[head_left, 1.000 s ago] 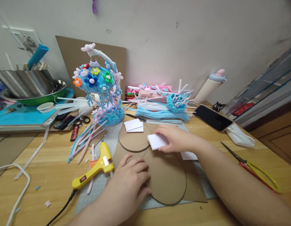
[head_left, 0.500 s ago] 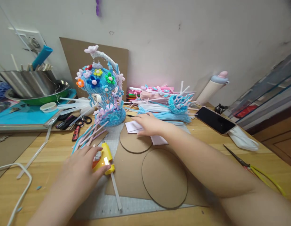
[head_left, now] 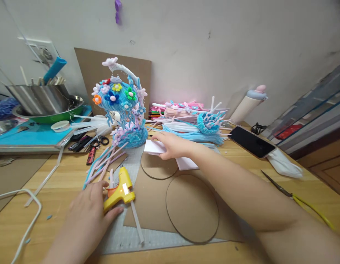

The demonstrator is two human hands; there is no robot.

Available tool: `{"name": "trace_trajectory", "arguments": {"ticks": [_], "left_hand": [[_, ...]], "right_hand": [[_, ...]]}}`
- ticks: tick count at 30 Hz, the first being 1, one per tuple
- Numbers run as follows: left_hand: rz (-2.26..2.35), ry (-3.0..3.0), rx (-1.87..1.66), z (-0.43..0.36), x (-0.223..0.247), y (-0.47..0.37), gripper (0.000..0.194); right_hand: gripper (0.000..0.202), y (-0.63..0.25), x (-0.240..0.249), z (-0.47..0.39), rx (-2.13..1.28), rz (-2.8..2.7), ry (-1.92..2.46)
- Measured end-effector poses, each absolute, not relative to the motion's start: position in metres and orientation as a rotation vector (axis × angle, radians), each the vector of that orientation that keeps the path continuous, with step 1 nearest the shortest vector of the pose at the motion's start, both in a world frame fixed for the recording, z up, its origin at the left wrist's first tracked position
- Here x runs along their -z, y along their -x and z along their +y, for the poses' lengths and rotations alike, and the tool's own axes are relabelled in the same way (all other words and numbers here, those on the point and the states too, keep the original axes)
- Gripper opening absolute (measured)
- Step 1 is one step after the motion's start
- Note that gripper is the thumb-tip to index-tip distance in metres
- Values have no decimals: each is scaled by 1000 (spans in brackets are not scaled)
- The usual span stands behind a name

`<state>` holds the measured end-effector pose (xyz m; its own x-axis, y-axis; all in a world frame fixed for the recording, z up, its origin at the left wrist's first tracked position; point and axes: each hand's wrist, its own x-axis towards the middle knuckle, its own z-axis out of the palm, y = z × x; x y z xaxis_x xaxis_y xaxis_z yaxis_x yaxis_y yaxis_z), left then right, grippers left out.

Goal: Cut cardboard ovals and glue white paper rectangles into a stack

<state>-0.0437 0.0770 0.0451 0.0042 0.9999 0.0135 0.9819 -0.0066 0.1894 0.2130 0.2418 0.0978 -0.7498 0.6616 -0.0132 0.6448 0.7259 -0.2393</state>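
A yellow hot glue gun [head_left: 123, 189] lies on the grey cutting mat [head_left: 114, 238], a clear glue stick [head_left: 137, 223] sticking out of its back. My left hand [head_left: 90, 212] is spread around the gun's handle end, thumb and fingers apart. My right hand [head_left: 175, 146] reaches forward and grips a piece of folded white paper [head_left: 153, 146] between thumb and fingers. That paper is above a round cardboard disc [head_left: 158, 168]. Closer to me is a larger cardboard disc [head_left: 192, 209]. Both discs lie on a cardboard sheet [head_left: 145, 205].
A blue pipe-cleaner lamp with flowers [head_left: 117, 99] stands at the back left. Bundles of pipe cleaners [head_left: 192, 136] lie behind my right hand. Yellow-handled scissors [head_left: 293, 196] and a phone [head_left: 252, 141] are at right. A white cable [head_left: 35, 205] curves at left.
My left hand has loosened from the glue gun and drawn back toward its handle end. My right hand has shifted slightly, with the white paper more tilted in its fingers.
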Motion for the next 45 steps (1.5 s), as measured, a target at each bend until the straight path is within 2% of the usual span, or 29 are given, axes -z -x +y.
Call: {"name": "trace_trajectory", "arguments": {"ticks": [5,9,14,17,24,29,33,37,45], "left_hand": [[2074,-2097,-183,77,-45,45,28],[2045,-2154,-325,78,-42,47,25],[2022,-2068,-599,81,-64,38,31],[1912,-2044,-664,86,-83,26,26],[1768,-2618,-460,116,-96,-3,17],[1682,-2838,-388,126,-90,-11,17],[1620,-2758,-481,125,-79,-4,20],[1589,-2545,-534,125,-71,3,30],[1615,-2489,-250,119,-78,-6,35]], "right_hand": [[63,-247,-114,168,-572,-2913,976],[57,-276,-98,121,-592,-2875,1151],[72,-294,-86,111,-691,-2757,1220],[67,-295,-89,111,-689,-2725,1193],[57,-286,-84,102,-599,-2744,1141],[55,-286,-81,103,-586,-2704,1149],[57,-297,-86,114,-646,-2527,1196],[50,-311,-71,140,-489,-2271,1416],[45,-318,-46,163,-602,-1927,1517]]}}
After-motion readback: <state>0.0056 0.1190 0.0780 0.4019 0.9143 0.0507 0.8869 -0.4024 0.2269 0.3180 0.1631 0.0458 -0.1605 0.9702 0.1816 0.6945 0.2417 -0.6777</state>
